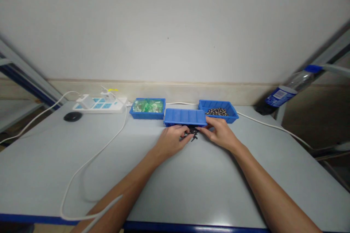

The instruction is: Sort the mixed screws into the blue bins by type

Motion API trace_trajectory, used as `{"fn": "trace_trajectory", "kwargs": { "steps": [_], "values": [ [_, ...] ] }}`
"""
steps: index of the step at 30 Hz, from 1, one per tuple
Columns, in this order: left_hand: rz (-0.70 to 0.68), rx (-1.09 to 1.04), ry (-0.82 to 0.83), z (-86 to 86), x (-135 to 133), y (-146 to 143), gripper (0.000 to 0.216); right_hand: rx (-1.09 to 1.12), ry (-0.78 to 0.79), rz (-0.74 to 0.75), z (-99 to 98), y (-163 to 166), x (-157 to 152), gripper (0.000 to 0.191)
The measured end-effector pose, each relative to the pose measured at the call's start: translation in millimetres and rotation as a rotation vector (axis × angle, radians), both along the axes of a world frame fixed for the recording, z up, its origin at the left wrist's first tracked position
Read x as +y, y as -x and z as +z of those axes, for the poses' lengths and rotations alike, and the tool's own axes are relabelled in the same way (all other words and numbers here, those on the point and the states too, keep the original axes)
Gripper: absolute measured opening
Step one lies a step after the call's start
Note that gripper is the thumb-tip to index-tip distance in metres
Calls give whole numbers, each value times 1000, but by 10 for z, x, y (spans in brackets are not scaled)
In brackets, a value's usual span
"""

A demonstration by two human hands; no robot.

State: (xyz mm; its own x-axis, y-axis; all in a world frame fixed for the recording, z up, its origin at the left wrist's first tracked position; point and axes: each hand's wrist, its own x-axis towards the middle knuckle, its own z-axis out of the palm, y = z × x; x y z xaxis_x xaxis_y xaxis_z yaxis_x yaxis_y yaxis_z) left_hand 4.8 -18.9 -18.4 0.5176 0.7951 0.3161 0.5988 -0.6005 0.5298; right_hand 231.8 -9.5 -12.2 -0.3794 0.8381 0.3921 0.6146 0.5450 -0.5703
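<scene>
A blue plastic bin is tipped toward me at the middle of the table, its ribbed underside showing. Small black pieces, perhaps screws, lie in a heap at its lower front edge; their exact kind is too small to make out. My left hand curls its fingers and thumb around the left side of this heap. At the bin's right end, my right hand grips the corner with its fingers, while the thumb reaches toward the black pieces. The bin's inside is hidden from me.
A blue bin with green plastic bags stands behind left, and another holding metallic pieces behind right. Farther left are a white power strip, a black disc and a white cable. A bottle leans at right.
</scene>
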Motion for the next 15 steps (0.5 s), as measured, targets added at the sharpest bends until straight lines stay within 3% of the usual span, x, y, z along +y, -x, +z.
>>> {"fn": "trace_trajectory", "kwargs": {
  "steps": [5,15],
  "values": [
    [-2,-155,17,36,3,3,27,-3,-38,25,6,-10,-13,10],
    [147,-94,-341,54,83,134,21,7,-168,-80,41,22,-27,13]
  ]
}}
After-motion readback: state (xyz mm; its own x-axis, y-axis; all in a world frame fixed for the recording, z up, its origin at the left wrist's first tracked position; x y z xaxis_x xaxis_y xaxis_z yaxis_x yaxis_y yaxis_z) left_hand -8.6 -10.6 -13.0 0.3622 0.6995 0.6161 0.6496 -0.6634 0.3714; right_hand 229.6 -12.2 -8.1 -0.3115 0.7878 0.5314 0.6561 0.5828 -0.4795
